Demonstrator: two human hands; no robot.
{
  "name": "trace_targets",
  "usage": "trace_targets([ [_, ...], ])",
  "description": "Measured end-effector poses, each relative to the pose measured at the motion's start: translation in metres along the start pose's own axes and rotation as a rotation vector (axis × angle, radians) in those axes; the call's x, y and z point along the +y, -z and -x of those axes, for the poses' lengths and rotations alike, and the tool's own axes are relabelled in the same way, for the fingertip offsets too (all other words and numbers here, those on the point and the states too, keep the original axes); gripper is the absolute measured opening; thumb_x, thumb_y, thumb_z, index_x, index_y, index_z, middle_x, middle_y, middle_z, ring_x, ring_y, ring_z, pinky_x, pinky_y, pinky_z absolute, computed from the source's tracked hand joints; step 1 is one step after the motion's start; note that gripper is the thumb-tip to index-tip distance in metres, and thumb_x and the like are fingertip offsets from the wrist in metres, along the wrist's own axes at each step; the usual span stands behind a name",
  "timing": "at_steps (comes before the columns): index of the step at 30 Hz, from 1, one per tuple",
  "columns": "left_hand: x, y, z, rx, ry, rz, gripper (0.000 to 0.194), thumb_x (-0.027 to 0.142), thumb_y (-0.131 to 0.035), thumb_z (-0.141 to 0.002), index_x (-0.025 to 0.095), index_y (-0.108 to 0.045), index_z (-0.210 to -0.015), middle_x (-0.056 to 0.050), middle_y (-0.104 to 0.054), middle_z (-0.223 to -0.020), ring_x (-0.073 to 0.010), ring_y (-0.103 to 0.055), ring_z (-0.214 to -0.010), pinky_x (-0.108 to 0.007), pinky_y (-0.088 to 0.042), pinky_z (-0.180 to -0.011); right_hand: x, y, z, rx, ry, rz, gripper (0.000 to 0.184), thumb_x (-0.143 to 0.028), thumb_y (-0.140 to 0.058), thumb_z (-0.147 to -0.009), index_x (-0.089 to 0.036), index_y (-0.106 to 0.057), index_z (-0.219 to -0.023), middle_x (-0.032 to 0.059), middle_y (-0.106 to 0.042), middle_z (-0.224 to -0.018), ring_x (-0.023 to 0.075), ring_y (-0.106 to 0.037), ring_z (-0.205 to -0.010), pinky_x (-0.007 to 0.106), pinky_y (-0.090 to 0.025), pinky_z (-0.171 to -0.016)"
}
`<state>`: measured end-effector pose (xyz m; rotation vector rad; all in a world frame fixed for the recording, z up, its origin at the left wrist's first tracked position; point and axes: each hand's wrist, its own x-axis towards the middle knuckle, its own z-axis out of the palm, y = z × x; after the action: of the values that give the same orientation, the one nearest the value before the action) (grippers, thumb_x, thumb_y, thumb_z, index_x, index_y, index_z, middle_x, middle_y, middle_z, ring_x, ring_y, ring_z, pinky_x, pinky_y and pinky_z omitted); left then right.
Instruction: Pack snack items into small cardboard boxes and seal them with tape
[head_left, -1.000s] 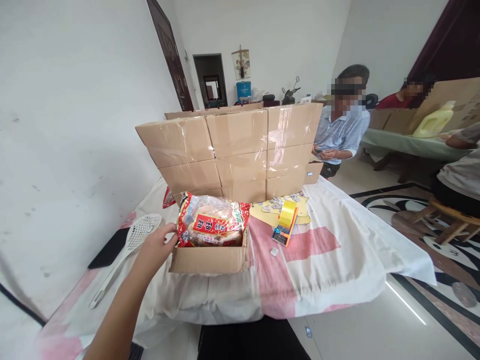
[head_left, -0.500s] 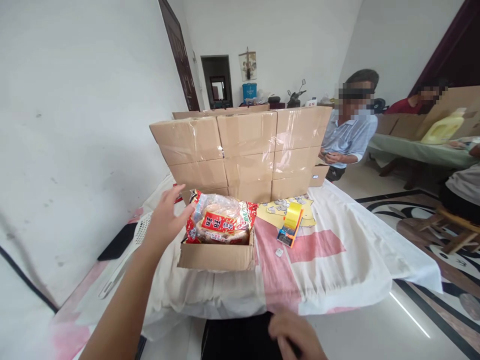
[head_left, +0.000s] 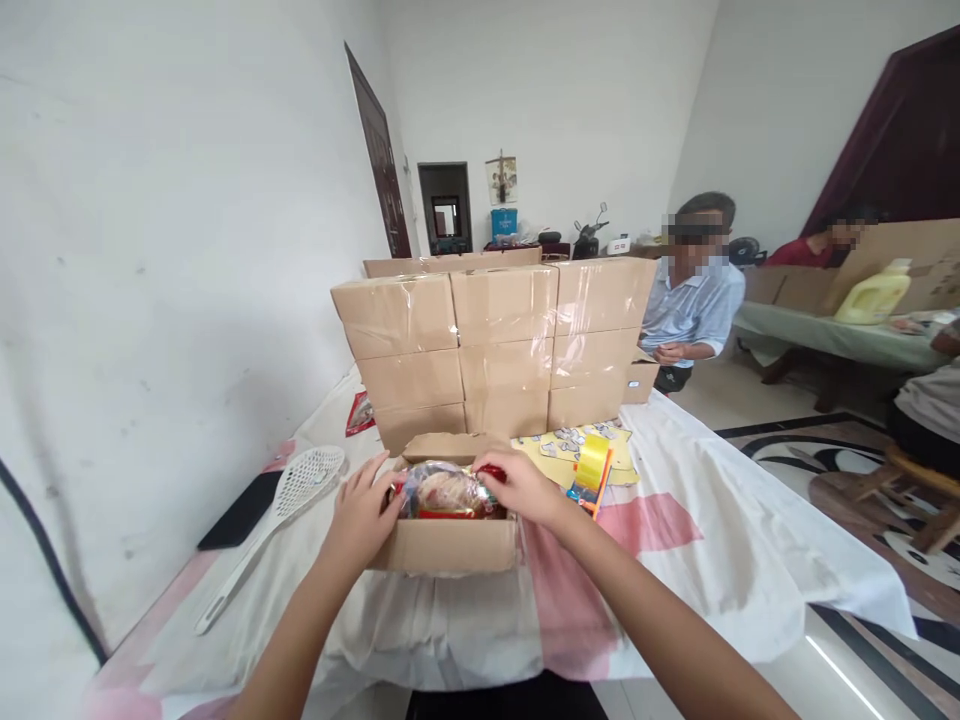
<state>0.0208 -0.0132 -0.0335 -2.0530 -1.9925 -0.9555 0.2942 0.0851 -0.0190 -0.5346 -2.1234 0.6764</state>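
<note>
A small open cardboard box [head_left: 448, 545] stands on the cloth-covered table [head_left: 675, 540] in front of me. A red and clear snack bag [head_left: 448, 492] lies inside it, sunk below the rim. My left hand [head_left: 363, 512] presses on the bag's left end with fingers curled over the box's left edge. My right hand [head_left: 519, 484] presses down on the bag's right end, fingers closed on it. A yellow tape dispenser [head_left: 592, 466] lies just right of my right hand.
A wall of several taped cardboard boxes [head_left: 495, 345] stands behind the open box. A white slotted spoon [head_left: 277, 520] and a black flat object [head_left: 241, 509] lie at the left. A seated person [head_left: 694, 300] is at the far right end; others sit by a green table [head_left: 825, 335].
My right hand has come up from below the table onto the bag. Both hands have pushed the bag down into the box. The camera has tilted and moved closer.
</note>
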Motion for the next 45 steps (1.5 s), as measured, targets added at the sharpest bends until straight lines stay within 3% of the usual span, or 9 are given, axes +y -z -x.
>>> trace_targets([
  [5,0.005,-0.001,0.003,-0.058,-0.13,-0.147,0.035,0.044,-0.045,-0.097,0.03,-0.072,-0.113,-0.006,-0.056,-0.149,-0.0326,-0.049,-0.137,-0.063,-0.024,-0.119,-0.011,0.001,0.004,-0.183,0.034,0.208,0.02,-0.014,-0.058,-0.09,-0.022,-0.075,-0.096,0.0042,-0.074,-0.093,0.0204,-0.066,-0.088,0.031,-0.048,-0.081],
  [10,0.016,-0.017,-0.004,-0.293,-0.164,-0.057,0.052,0.051,-0.038,-0.099,0.026,-0.063,-0.136,-0.007,-0.06,-0.144,-0.0293,-0.054,-0.135,-0.056,-0.034,-0.119,-0.02,0.003,-0.001,-0.245,0.032,0.245,0.018,-0.016,-0.059,-0.09,-0.021,-0.076,-0.088,0.0045,-0.072,-0.085,0.0196,-0.064,-0.08,0.03,-0.044,-0.075],
  [18,0.036,-0.022,0.0,-0.39,-0.1,-0.038,0.054,0.045,-0.03,-0.101,0.02,-0.067,-0.131,-0.013,-0.067,-0.134,-0.0316,-0.06,-0.129,-0.059,-0.037,-0.115,-0.016,-0.004,0.013,-0.023,0.031,0.163,0.015,-0.02,-0.057,-0.091,-0.022,-0.072,-0.09,0.005,-0.071,-0.09,0.0217,-0.061,-0.092,0.036,-0.045,-0.091],
  [23,0.015,-0.008,-0.003,-0.085,-0.032,-0.02,0.036,0.051,-0.05,-0.093,0.033,-0.074,-0.114,-0.006,-0.07,-0.13,-0.0347,-0.06,-0.127,-0.071,-0.009,-0.121,0.019,-0.014,0.017,0.54,-0.398,-0.007,0.026,-0.025,-0.057,-0.088,-0.018,-0.063,-0.113,0.0116,-0.066,-0.113,0.0264,-0.057,-0.111,0.045,-0.043,-0.104],
  [27,-0.034,-0.017,-0.007,0.121,0.385,0.408,0.058,0.063,-0.057,-0.084,0.024,-0.064,-0.127,-0.015,-0.068,-0.131,-0.0374,-0.063,-0.123,-0.059,-0.05,-0.104,0.039,-0.031,0.015,0.512,-0.452,-0.422,0.039,-0.036,-0.061,-0.088,-0.021,-0.06,-0.124,0.0097,-0.067,-0.117,0.0254,-0.06,-0.113,0.041,-0.048,-0.101],
  [30,-0.054,-0.028,-0.008,0.052,0.466,0.676,0.057,0.065,-0.055,-0.088,0.031,-0.061,-0.133,-0.01,-0.065,-0.137,-0.0362,-0.059,-0.13,-0.059,-0.052,-0.104,0.033,-0.035,0.018,0.482,-0.254,-0.46,0.041,-0.045,-0.06,-0.093,-0.025,-0.063,-0.129,0.0075,-0.068,-0.117,0.0234,-0.06,-0.115,0.04,-0.045,-0.105],
  [36,-0.047,-0.024,0.003,-0.06,0.276,0.639,0.06,0.078,-0.044,-0.087,0.034,-0.078,-0.108,-0.003,-0.064,-0.139,-0.0361,-0.047,-0.141,-0.059,-0.035,-0.12,0.027,-0.03,0.026,0.322,-0.024,-0.436,0.058,-0.057,-0.037,-0.103,-0.023,-0.079,-0.082,0.0072,-0.074,-0.095,0.0237,-0.066,-0.098,0.04,-0.047,-0.098],
  [41,-0.084,-0.027,0.041,-0.026,-0.032,0.462,0.094,0.098,-0.059,-0.05,0.041,-0.072,-0.124,-0.006,-0.055,-0.15,-0.0444,-0.047,-0.139,-0.059,-0.045,-0.112,0.035,-0.036,0.025,0.351,-0.079,-0.488,0.053,-0.059,-0.044,-0.1,-0.023,-0.078,-0.08,0.0065,-0.074,-0.094,0.0236,-0.067,-0.097,0.038,-0.048,-0.097],
  [45,-0.097,-0.02,0.074,-0.032,-0.263,-0.006,0.089,0.073,-0.081,-0.055,0.042,-0.062,-0.137,-0.007,-0.057,-0.147,-0.0415,-0.058,-0.128,-0.053,-0.053,-0.103,0.034,-0.042,0.022,0.392,-0.126,-0.509,0.054,-0.061,-0.046,-0.098,-0.023,-0.077,-0.076,0.0067,-0.074,-0.093,0.0243,-0.067,-0.099,0.039,-0.048,-0.098],
])
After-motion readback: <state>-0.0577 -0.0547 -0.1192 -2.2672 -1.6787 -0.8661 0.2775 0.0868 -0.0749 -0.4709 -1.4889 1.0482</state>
